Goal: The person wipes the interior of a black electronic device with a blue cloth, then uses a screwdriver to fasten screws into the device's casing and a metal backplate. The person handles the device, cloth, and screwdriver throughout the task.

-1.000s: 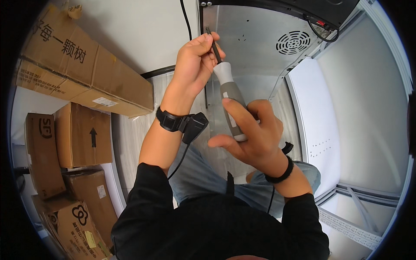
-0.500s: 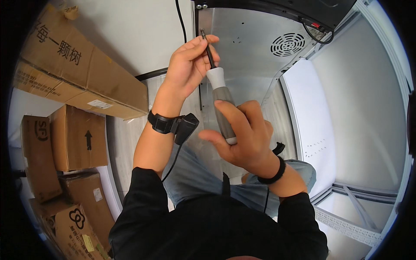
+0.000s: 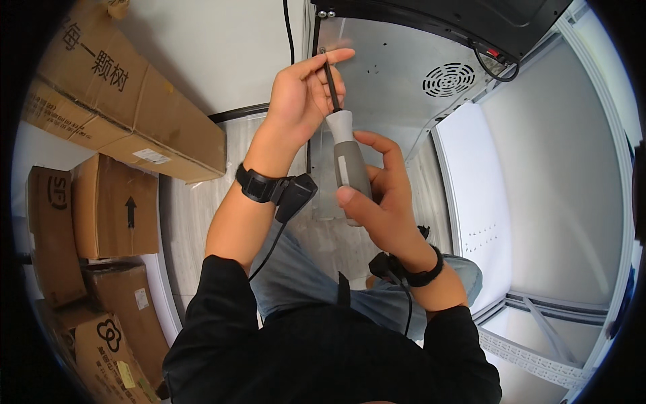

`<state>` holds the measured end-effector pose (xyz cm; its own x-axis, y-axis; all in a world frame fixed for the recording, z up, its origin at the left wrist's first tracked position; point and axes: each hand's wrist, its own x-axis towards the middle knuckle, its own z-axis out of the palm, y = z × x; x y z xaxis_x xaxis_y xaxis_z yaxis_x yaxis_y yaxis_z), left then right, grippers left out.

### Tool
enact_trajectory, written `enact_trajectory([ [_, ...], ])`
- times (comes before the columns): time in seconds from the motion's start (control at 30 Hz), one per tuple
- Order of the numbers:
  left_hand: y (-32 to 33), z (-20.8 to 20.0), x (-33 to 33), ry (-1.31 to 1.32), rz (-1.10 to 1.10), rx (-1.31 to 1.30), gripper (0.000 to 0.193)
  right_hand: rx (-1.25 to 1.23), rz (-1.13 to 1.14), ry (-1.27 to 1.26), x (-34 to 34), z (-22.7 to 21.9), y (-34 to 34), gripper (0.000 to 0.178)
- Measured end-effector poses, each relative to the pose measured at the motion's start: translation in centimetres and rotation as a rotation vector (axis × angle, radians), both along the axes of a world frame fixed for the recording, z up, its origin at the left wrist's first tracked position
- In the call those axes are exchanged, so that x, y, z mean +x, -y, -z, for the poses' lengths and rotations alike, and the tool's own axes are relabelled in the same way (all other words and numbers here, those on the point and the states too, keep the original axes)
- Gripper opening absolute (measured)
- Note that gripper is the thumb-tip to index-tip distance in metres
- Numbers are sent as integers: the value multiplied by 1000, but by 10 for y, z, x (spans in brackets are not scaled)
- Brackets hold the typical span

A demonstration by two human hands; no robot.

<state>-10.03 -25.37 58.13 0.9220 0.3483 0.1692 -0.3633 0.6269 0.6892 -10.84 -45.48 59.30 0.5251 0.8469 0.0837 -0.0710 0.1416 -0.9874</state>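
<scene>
A screwdriver (image 3: 352, 165) with a grey and white handle and a dark shaft points up and slightly left, toward the edge of a silver metal panel (image 3: 397, 60). My left hand (image 3: 296, 97) is around the shaft near its tip, thumb against it and one finger stretched out to the right. What the tip touches is too small to tell. Around the handle, my right hand (image 3: 387, 195) has its thumb on the near side and curved fingers along the right side. The panel has a round slotted vent (image 3: 449, 80).
Several cardboard boxes (image 3: 118, 202) are stacked at the left. Above the panel is a black housing (image 3: 457, 23) with a black cable (image 3: 494, 75). A white panel (image 3: 474, 175) and a framed structure (image 3: 565, 168) stand at the right. Straps with small black devices (image 3: 296, 195) are on both wrists.
My right hand has turned, its thumb moving up onto the handle and its fingers shifting to the right side. One left finger has straightened. The view has shifted slightly.
</scene>
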Motion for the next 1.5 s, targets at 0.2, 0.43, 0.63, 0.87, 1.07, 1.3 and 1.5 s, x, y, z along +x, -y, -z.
enact_trajectory([
  [0.2, -3, -1, 6, -18, -11, -26, 44, -47, 1, 15, -2, 3, 4, 60],
  [0.43, 1, -8, 4, -126, -119, 60, 43, -48, 15, 58, -4, 8, 12, 58],
  [0.63, 21, 6, -1, -132, -121, 138, 40, -88, 44, -61, 15, 15, 39, 54],
  [0.87, 67, 43, 31, -179, 8, 198, 37, -275, 135, -42, 108, 20, 106, 41],
  [1.07, 115, 113, 86, -262, 124, 355, 37, -437, 195, 80, 210, 40, 172, 43],
  [1.3, 172, 165, 200, -369, 239, 563, 37, -636, 285, 282, 301, 77, 246, 42],
  [1.5, 269, 231, 272, -408, 354, 669, 35, -664, 274, 265, 355, 191, 352, 44],
])
